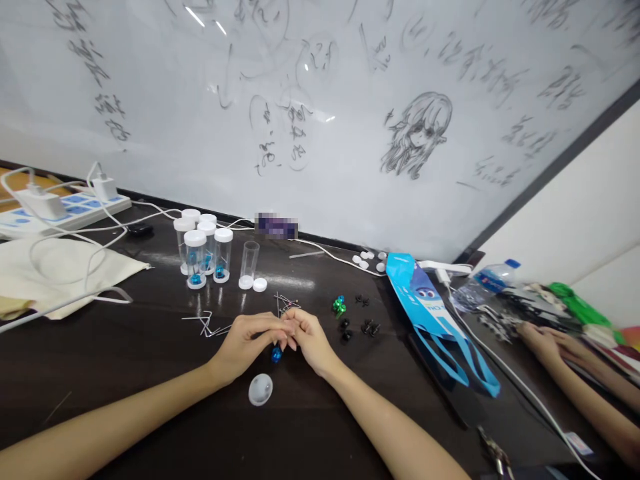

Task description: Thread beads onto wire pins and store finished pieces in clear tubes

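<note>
My left hand and my right hand meet over the dark table, fingertips pinched together. A small shiny blue piece sits just under the fingers of both hands. Thin metal pins stick up just beyond my right fingers, and more pins lie to the left. A white round cap lies on the table in front of my hands. Several capped clear vials with blue pieces stand at the back. An open empty vial stands next to them with a white cap beside it.
Green and blue beads and small black parts lie right of my hands. A blue bag lies further right. Another person's hand rests at the right edge. A power strip, cables and a cloth bag occupy the left.
</note>
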